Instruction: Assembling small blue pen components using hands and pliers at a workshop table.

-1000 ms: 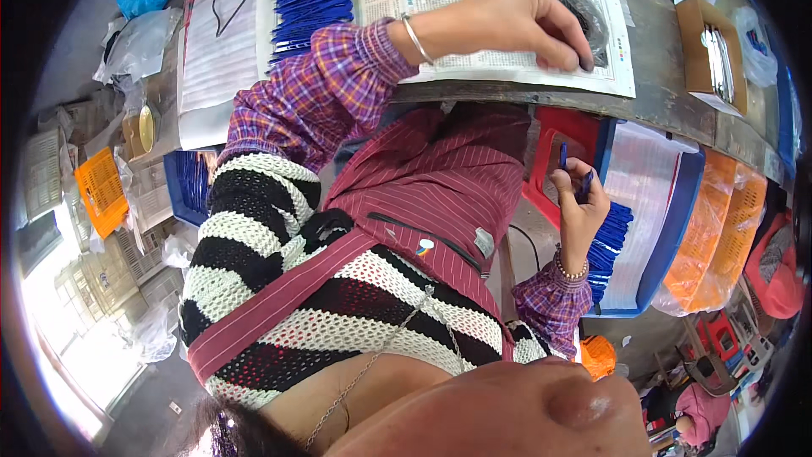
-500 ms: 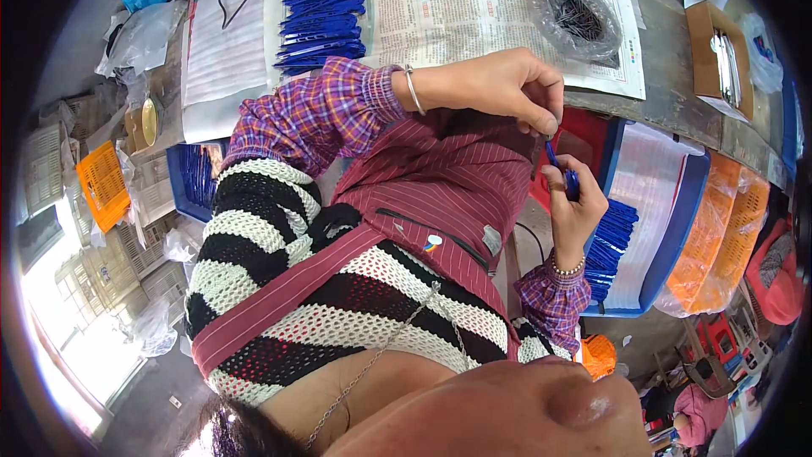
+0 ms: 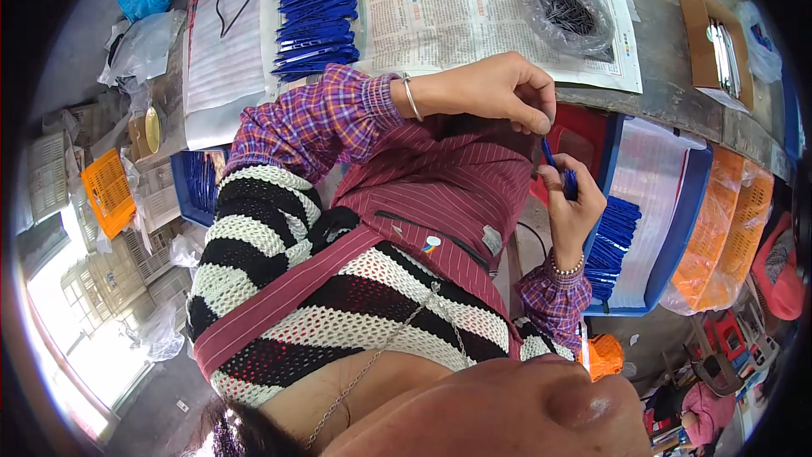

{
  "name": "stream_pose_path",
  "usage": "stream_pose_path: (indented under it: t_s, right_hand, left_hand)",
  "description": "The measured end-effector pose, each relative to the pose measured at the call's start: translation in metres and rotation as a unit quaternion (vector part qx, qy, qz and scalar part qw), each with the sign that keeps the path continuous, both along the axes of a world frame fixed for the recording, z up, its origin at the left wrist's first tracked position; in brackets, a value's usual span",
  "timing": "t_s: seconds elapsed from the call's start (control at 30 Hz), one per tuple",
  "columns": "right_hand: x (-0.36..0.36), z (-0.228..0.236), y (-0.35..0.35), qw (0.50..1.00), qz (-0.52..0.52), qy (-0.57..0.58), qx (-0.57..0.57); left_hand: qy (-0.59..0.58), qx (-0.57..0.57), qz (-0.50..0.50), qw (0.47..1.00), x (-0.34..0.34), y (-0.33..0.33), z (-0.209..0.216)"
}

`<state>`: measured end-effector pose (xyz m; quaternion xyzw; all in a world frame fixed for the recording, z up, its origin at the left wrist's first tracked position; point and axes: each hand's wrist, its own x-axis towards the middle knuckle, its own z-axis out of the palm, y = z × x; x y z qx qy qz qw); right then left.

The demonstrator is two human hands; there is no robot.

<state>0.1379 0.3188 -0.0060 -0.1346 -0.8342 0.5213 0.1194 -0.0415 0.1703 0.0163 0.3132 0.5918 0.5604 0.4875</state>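
My left hand (image 3: 507,95), with a silver bangle at the wrist, reaches over my lap just below the table edge. Its thumb and fingers are pinched together; whatever is between them is too small to make out. Close below those fingertips, the end of a slender blue pen-like piece (image 3: 547,152) points up from my right hand (image 3: 575,210). My right hand is curled around it, and more blue (image 3: 571,184) shows between its fingers. A clear plastic bag (image 3: 526,2) of small dark thin pieces (image 3: 573,14) lies on newspaper (image 3: 440,8) beyond my left hand.
Many slender blue pieces (image 3: 313,8) lie in a row on the table. Right of me, a blue tray (image 3: 677,228) holds more blue pieces (image 3: 613,241), near orange baskets (image 3: 717,228). Another blue tray (image 3: 180,186) stands left. A cardboard box (image 3: 706,51) sits far right.
The whole view has shifted slightly. Both hands keep nearly the same pose, left fingertips still close to the tip of the blue piece in my right hand.
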Motion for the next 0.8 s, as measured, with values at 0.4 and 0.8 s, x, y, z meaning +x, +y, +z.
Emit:
stream_pose_path:
  t_s: [0.4, 0.8]
  right_hand:
    - [-0.001, 0.002, -0.003, 0.982, -0.002, 0.087, 0.17]
    - [-0.003, 0.003, -0.003, 0.985, -0.005, 0.085, 0.147]
  left_hand:
    - [0.313, -0.008, 0.015, 0.95, 0.012, -0.001, 0.006]
    - [0.197, -0.004, 0.022, 0.98, 0.008, -0.003, 0.01]
